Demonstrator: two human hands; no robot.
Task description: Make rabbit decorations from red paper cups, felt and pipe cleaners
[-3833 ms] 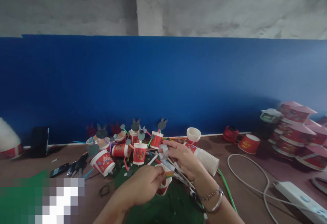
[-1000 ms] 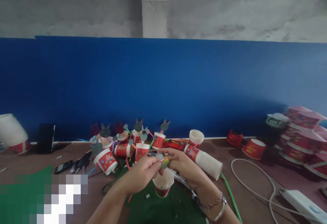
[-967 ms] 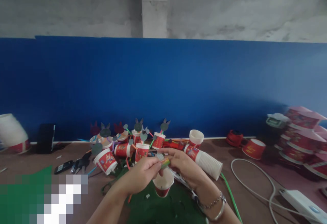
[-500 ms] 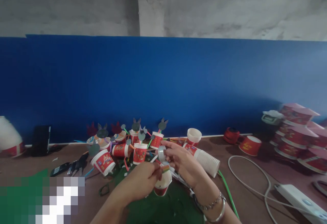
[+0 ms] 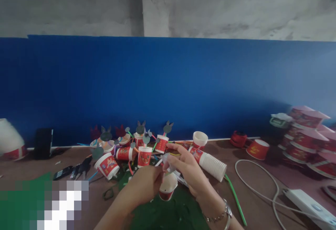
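A roll of clear tape (image 5: 168, 162) is pinched by my right hand (image 5: 183, 167), whose index finger reaches out above it. My left hand (image 5: 148, 184) is closed at the near side of the roll, its fingertips pressed on something small that I cannot make out. Just below both hands a red and white paper cup (image 5: 168, 188) stands upright, mouth up, on the green mat (image 5: 170, 216). Behind my hands are several red cups with straws and dark animal-head cutouts, one of them an upright cup (image 5: 144, 157).
Nested cups (image 5: 212, 166) lie on their side at the right, beside a green straw (image 5: 236, 200). Farther right are a white cable (image 5: 262, 167), a power strip (image 5: 309, 205) and stacked red cups (image 5: 299, 149). Scissors (image 5: 81, 168) lie at the left.
The tape roll has tilted and come nearer my left fingertips. My right wrist has dropped slightly and moved left. The colourful piece at my left fingertips no longer shows clearly.
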